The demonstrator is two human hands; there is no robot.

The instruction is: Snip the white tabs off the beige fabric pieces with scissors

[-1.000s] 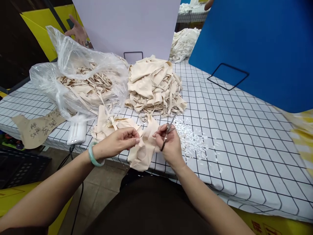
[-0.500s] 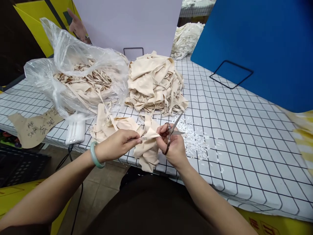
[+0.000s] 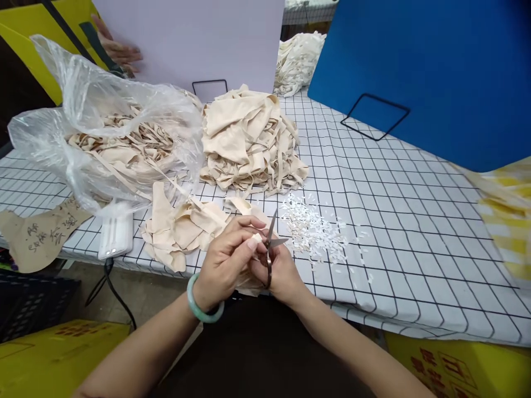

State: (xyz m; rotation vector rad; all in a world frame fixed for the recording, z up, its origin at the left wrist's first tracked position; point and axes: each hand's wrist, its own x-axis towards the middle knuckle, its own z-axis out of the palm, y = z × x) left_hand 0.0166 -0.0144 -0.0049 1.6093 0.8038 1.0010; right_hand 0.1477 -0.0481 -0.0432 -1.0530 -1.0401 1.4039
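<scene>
My right hand is closed round the handles of a pair of scissors, whose blades stand apart and point up and away. Beside it, almost touching, my left hand pinches a small pale edge of a beige fabric piece; most of that piece is hidden under both hands. More beige fabric pieces lie loosely to the left of my hands. Right of the scissors, many tiny white snippets are scattered over the checked tablecloth.
A tall heap of beige fabric stands behind my hands. An open plastic bag with more pieces is at left, near a white device with a cable and a marked paper pattern. Lilac and blue panels stand behind.
My left hand has moved right, up against my right hand, and the fabric has come closer to my body. The scissors have shifted slightly left and nearer. The view has turned a little right.
</scene>
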